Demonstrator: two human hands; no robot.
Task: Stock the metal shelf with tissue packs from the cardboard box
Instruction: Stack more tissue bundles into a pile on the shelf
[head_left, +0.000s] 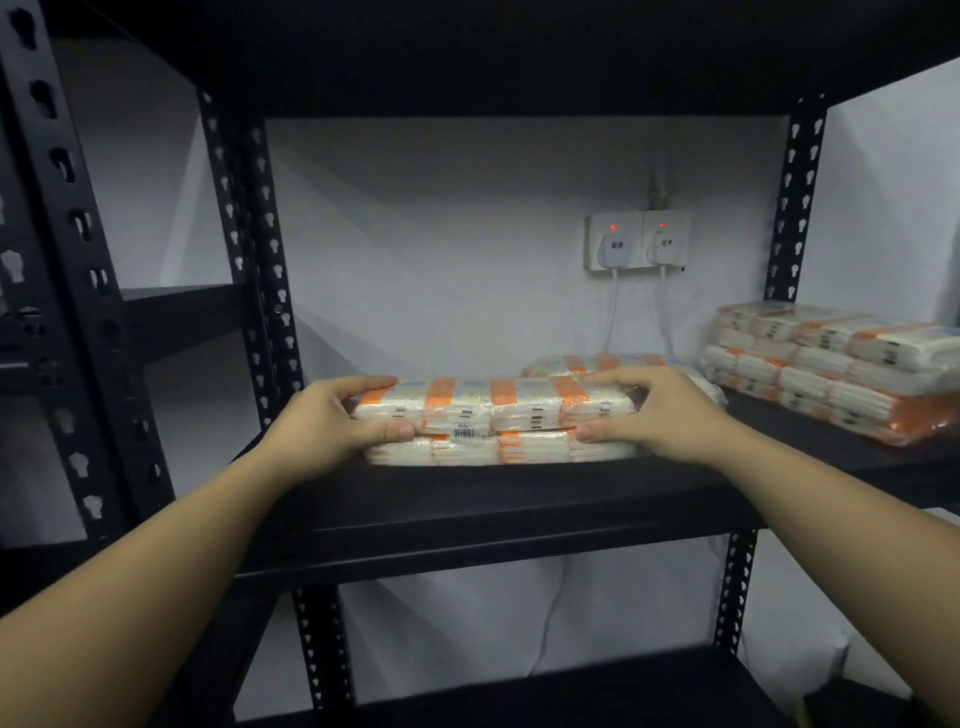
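Observation:
A white and orange tissue pack (493, 415) lies on the black metal shelf board (493, 499), near its front edge. My left hand (332, 421) grips its left end, fingers on top and thumb against the front. My right hand (649, 410) grips its right end the same way. Another tissue pack (597, 362) lies flat just behind it. A stack of tissue packs (836, 364) sits at the right end of the shelf. The cardboard box is out of view.
Black perforated uprights (260, 260) (795, 197) frame the shelf bay. A dark board (493, 57) closes it overhead. Two wall sockets (639, 241) with plugs and white cables sit on the wall behind. A lower shelf (571, 691) is below.

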